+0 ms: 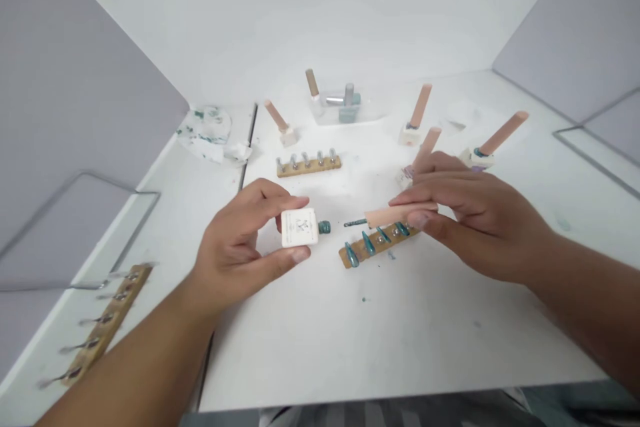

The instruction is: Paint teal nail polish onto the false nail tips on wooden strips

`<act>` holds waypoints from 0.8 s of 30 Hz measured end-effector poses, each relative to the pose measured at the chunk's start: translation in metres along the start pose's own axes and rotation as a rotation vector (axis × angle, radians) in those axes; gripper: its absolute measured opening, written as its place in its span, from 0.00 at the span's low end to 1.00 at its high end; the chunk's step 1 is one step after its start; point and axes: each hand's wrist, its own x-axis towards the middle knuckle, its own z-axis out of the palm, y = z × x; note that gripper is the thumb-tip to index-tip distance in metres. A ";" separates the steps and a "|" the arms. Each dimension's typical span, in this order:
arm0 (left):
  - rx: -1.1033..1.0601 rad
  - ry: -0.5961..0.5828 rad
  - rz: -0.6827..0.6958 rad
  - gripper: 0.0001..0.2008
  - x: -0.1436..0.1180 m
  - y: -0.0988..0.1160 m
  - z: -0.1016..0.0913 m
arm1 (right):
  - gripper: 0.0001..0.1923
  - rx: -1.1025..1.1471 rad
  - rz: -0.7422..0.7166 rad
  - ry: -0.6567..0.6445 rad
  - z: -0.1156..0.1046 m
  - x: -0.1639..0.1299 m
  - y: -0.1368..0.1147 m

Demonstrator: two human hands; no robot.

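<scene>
My left hand (pixel 247 233) grips a square white nail polish bottle (pixel 299 227), tipped on its side with its teal-stained neck pointing right. Between the thumb and fingers of my right hand (pixel 465 213) is a nail polish brush (pixel 387 216) with a long peach cap handle. Its teal-coated bristles point left, a short way from the bottle's neck. Just below the brush lies a wooden nail stand (pixel 380 248) bearing several glossy teal false nails (pixel 369 243). My right fingers hide part of the stand's far end.
Peach-capped bottles (pixel 421 107) stand at the back and right. A clear plastic box (pixel 350 113) holds more bottles. Another wooden stand (pixel 310 167) carries clear-looking nails; a further one (pixel 107 327) lies at left. Stained tissue (pixel 205 133) sits back left. Grey partitions (pixel 75 80) flank the table.
</scene>
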 end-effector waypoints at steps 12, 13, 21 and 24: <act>-0.098 0.086 -0.015 0.20 -0.007 0.009 0.012 | 0.10 0.197 0.214 0.024 0.005 -0.002 -0.010; -0.095 0.086 -0.014 0.20 -0.007 0.009 0.012 | 0.10 0.201 0.207 0.020 0.005 -0.002 -0.010; -0.075 0.080 0.004 0.20 -0.004 0.010 0.015 | 0.09 0.219 0.169 -0.012 0.007 -0.001 -0.011; -0.070 0.058 -0.005 0.21 -0.005 0.009 0.017 | 0.09 0.201 0.137 -0.024 0.011 -0.001 -0.014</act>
